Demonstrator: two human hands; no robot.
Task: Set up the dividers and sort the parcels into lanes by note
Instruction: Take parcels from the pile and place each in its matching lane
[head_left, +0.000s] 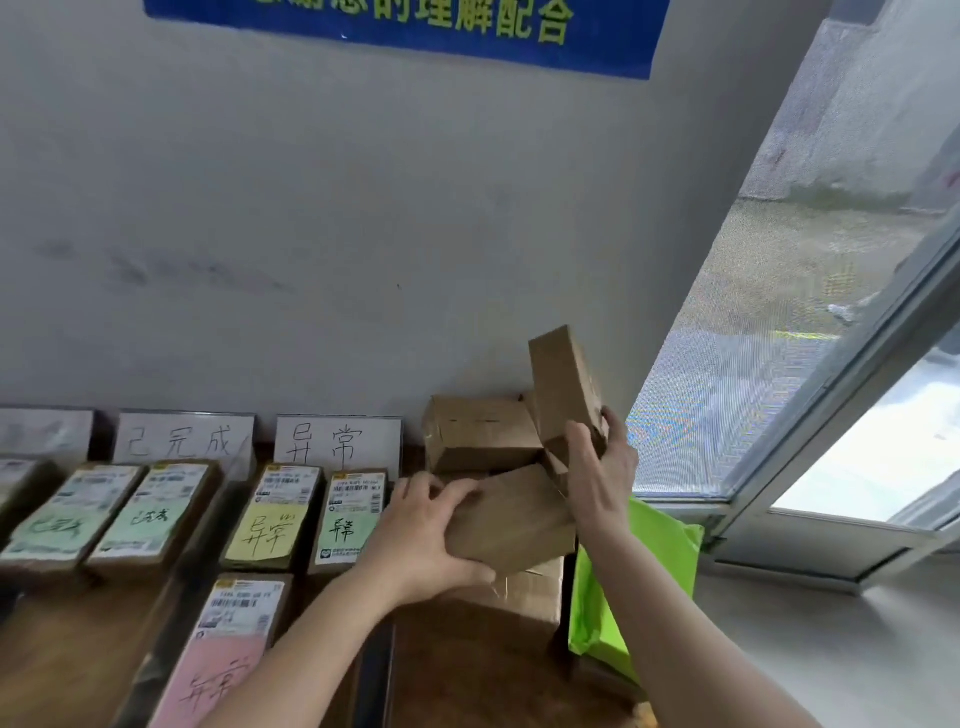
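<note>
Gripping two at once: left hand (421, 530) curls round a flat brown parcel (511, 525) atop the pile (478, 431), right hand (597, 467) clasps a second parcel (563, 389), tipped on end, just behind. Wooden table (467, 675) beneath; labelled parcels (270, 519) fill lanes leftward, sign cards (337, 441) against the wall (363, 260). Green bag (660, 540) just beside the table's right edge, window (779, 312) beyond.

The top edge cut the blue banner (405, 26). The leftmost sign card (44, 434) was too blurred to read. My right hand (597, 470) hid the lower end of the upright box (561, 379).
</note>
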